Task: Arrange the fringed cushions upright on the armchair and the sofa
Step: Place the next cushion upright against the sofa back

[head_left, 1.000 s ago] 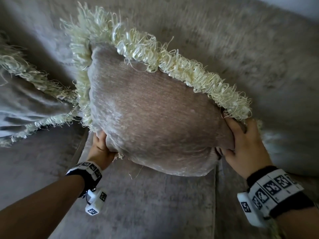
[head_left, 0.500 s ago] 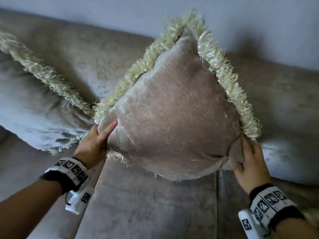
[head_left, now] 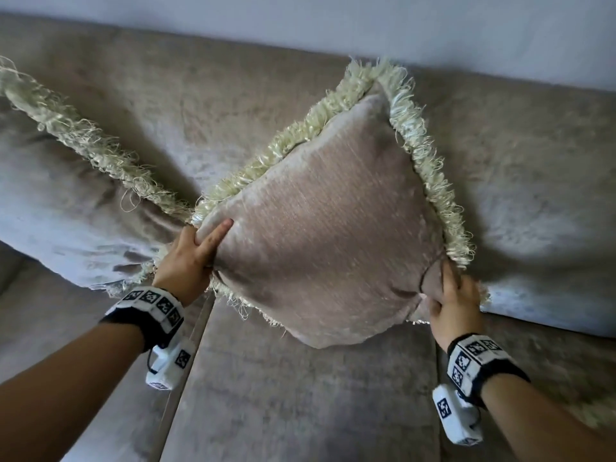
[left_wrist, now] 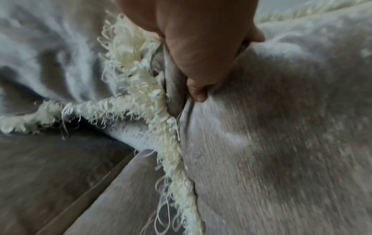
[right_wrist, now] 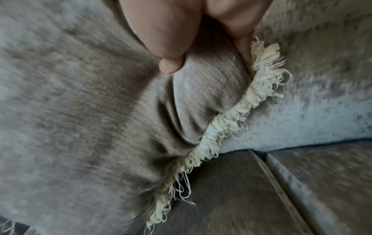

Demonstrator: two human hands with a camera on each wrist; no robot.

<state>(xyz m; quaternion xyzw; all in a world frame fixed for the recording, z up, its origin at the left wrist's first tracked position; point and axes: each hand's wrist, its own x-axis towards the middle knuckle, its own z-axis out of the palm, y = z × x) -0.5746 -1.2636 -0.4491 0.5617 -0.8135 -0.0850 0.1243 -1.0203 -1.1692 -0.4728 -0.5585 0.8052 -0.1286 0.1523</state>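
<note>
I have my left hand (head_left: 186, 258) pinching the left corner of the fringed cushion (head_left: 326, 235), fingers (head_left: 213, 236) and thumb closed on the fabric, and my right hand (head_left: 455, 305) gripping its right corner. Between my fingers the cushion stands on a point against the sofa (head_left: 283, 395) backrest. Just left of my left fingers leans a second fringed cushion (head_left: 66, 195).
</note>
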